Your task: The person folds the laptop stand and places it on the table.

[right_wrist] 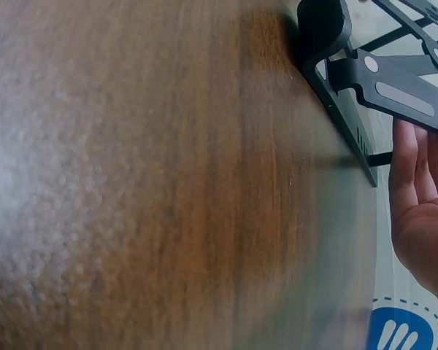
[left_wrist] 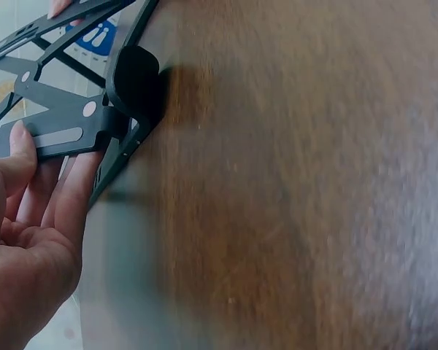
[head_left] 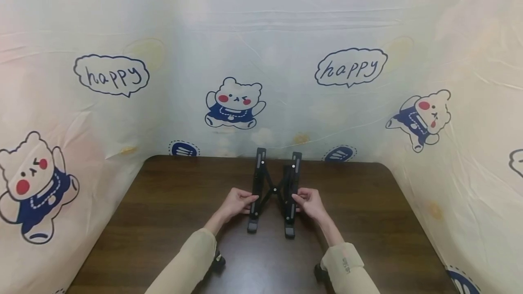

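A black folding laptop stand [head_left: 275,189] with crossed struts stands on the brown table, its two long arms spread apart. My left hand [head_left: 237,202] pinches the stand's left arm, thumb on top and fingers beneath. On the other side my right hand [head_left: 309,202] grips the right arm in the same way. In the left wrist view, the left hand [left_wrist: 40,226] holds the flat bar close to the curled front lip of the stand [left_wrist: 135,80]. The right wrist view shows the right hand's fingers [right_wrist: 416,157] under the stand's bar [right_wrist: 401,102]; its thumb is mostly cut off.
The dark wooden table [head_left: 163,221] reaches back to a printed cloth [head_left: 286,112] with bears and "happy" bubbles, which also hangs at both sides. Black wrist straps [head_left: 321,272] show by the beige sleeves [head_left: 184,262].
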Demonstrator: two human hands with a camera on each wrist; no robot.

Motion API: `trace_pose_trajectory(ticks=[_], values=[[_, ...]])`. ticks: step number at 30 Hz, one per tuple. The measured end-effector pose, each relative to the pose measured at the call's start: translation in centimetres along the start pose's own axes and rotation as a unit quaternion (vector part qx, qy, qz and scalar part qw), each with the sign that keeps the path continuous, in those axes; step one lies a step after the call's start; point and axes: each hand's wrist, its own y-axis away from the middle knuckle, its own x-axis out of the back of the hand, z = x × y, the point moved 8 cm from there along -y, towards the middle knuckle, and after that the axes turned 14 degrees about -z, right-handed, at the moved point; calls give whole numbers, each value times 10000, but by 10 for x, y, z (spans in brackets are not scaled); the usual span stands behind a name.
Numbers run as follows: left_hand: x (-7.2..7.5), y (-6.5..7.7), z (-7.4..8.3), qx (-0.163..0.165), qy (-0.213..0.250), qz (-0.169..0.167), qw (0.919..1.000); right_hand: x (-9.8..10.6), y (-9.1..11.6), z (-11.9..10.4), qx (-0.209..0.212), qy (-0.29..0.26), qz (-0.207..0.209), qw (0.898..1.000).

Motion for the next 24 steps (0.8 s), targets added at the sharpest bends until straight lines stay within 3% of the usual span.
trace_pose_trajectory(ticks=[7, 16, 24], values=[[-10, -3, 3, 57, -39, 117, 9999, -1, -2, -3, 138, 53, -22, 9999], [-23, -8, 6, 39, -120, 250, 9996, -1, -3, -9, 18, 667, 449, 9968], [-33, -11, 13, -11, -219, 313, 9993, -4, -5, -5, -86, 566, 598, 9966]])
